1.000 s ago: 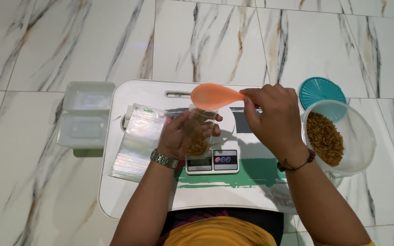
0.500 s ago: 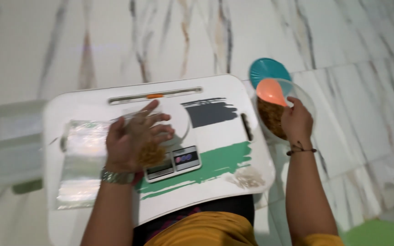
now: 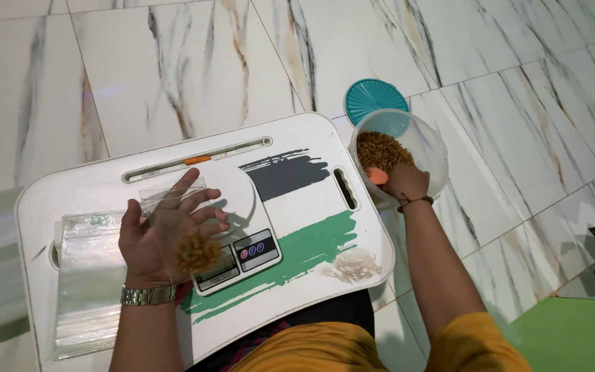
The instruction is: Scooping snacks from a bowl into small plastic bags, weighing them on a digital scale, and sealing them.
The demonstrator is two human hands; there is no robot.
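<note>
- Two hands worked over a white lap tray (image 3: 91, 189) on a marble floor.
- Stacked clear bags (image 3: 87, 275) lay at the tray's left edge.
- Left hand (image 3: 163, 238) held a small clear bag (image 3: 173, 196) above the scale (image 3: 239, 213), fingers loosely curled around it, with brown pasta (image 3: 197, 253) in the bag's bottom (near the palm).
- Crumpled plastic (image 3: 352, 265) sat on the tray's right part.
- Right hand (image 3: 404, 182) reached into a clear tub (image 3: 432, 148) of pasta, closed on an orange scoop (image 3: 378, 176).
- Beyond the tub lay a teal lid (image 3: 377, 96).
</note>
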